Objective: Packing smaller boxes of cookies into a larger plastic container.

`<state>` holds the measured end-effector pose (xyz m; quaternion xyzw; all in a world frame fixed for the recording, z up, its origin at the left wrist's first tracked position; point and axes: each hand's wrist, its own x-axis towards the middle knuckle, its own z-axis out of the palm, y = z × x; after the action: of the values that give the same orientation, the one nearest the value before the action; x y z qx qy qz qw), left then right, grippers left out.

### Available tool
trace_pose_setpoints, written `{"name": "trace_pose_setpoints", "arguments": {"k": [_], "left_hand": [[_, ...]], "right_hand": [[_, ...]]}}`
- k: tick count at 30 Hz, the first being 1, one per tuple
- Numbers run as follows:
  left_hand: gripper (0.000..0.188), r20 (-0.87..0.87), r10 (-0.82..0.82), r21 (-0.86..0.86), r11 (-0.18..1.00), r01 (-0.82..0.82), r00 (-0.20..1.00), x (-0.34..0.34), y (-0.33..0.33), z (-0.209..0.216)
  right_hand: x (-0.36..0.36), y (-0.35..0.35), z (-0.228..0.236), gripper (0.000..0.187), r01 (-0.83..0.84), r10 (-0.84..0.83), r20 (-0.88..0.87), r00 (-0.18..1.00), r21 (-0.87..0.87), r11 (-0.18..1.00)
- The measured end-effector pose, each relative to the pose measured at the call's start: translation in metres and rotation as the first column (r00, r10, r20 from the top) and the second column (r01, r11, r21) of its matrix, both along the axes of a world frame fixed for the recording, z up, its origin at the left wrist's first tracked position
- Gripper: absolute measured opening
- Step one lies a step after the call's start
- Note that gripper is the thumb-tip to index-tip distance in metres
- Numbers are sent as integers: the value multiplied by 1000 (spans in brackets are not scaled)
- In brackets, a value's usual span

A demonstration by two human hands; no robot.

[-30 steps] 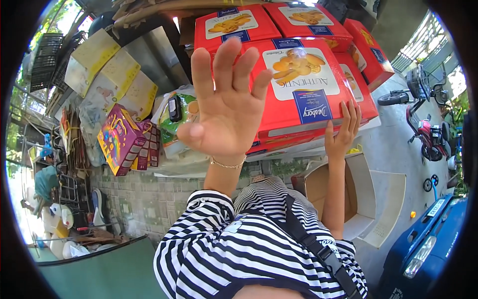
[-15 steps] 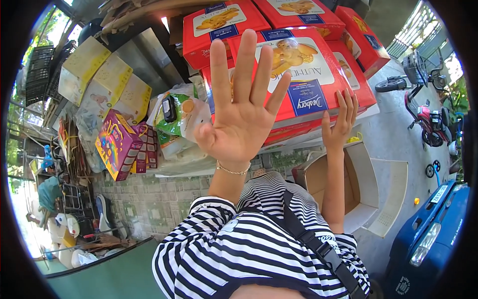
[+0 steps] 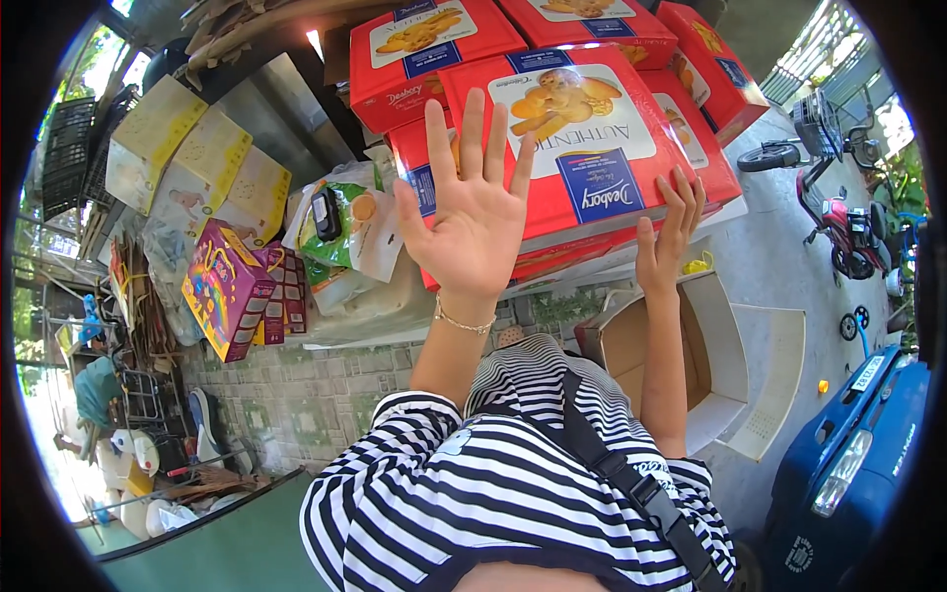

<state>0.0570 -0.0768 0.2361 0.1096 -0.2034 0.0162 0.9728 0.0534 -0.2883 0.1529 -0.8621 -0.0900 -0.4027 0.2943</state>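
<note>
My left hand (image 3: 469, 222) is raised with its palm turned toward me. Its fingers and thumb are spread, nothing is in it, and a thin bracelet circles the wrist. Behind it lies a large red biscuit box (image 3: 538, 192) with pictures of cookies and a blue label, on top of other red boxes. My right hand (image 3: 669, 232) rests on the near right edge of that box, fingers stretched out over the side. More red boxes, such as a back left box (image 3: 395, 84) and a far right box (image 3: 725, 99), surround it.
An open cardboard box (image 3: 715, 340) stands below my right forearm. At left are yellow-white cartons (image 3: 212, 168), a purple box (image 3: 229, 291) and a green-white bag (image 3: 345, 232) with a small black object (image 3: 326, 212) on it. A bike (image 3: 848, 202) and blue vehicle (image 3: 848, 444) are at right.
My left hand has drawn lower and looks smaller, and its thumb has swung from folded in to stretched outward. My right hand stays at the box edge. The view has shifted slightly.
</note>
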Motion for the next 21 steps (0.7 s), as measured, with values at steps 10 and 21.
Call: {"name": "trace_pose_setpoints", "arguments": {"k": [10, 21], "left_hand": [[73, -139, 93, 32, 996, -89, 986, -8, 5, -37], [70, -164, 131, 79, 990, -119, 978, -15, 22, -37]], "right_hand": [[-7, 9, 9, 58, -137, 135, -49, 990, -32, 990], [-9, 31, 8, 60, -189, 188, -52, 981, -19, 982]]}}
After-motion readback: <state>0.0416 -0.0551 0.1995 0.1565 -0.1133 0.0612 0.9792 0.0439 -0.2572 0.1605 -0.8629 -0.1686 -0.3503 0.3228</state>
